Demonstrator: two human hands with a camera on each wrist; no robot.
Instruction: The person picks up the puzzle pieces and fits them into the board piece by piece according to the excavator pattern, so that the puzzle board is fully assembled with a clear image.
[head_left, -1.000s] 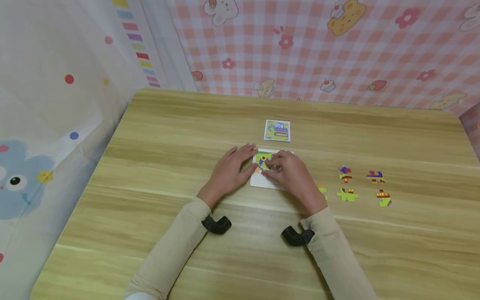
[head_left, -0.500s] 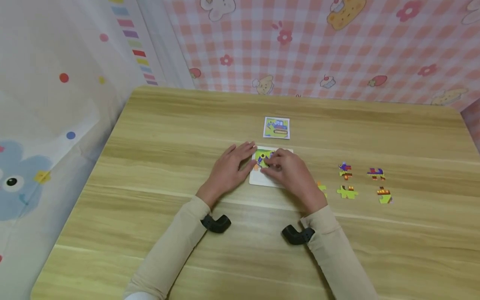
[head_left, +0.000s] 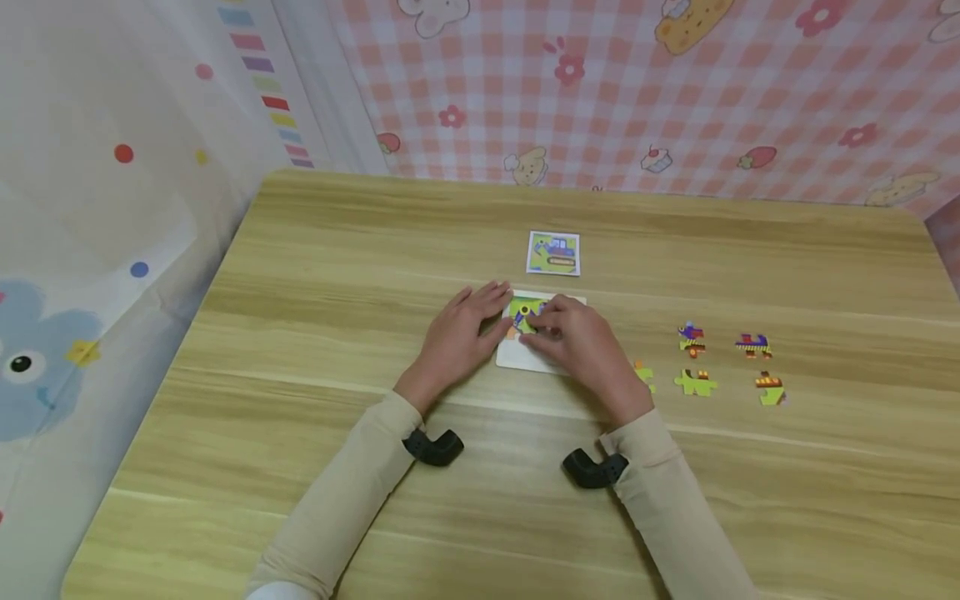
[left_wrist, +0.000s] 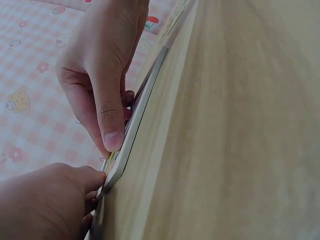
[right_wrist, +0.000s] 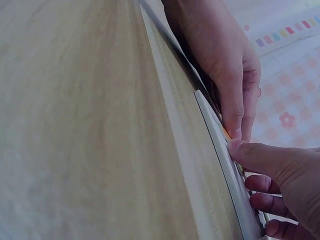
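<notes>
A white puzzle board lies flat at mid-table, its upper left part filled with green and blue picture pieces. My left hand rests beside it, fingers stretched to the top left corner and thumb at the left edge. Over the board, my right hand pinches a puzzle piece between thumb and bent index finger, low against the other pieces; the hand hides much of it. In the right wrist view the right thumb presses close to the board's edge, near the left fingertips.
A small picture card of an excavator lies behind the board. Several loose puzzle pieces, among them a green one and a purple one, lie to the right. Checked cloth hangs behind the table's back edge.
The head view has shifted slightly, so the table sits a little higher. Both hands keep nearly the same places at the board, with only tiny finger movement on the right.
</notes>
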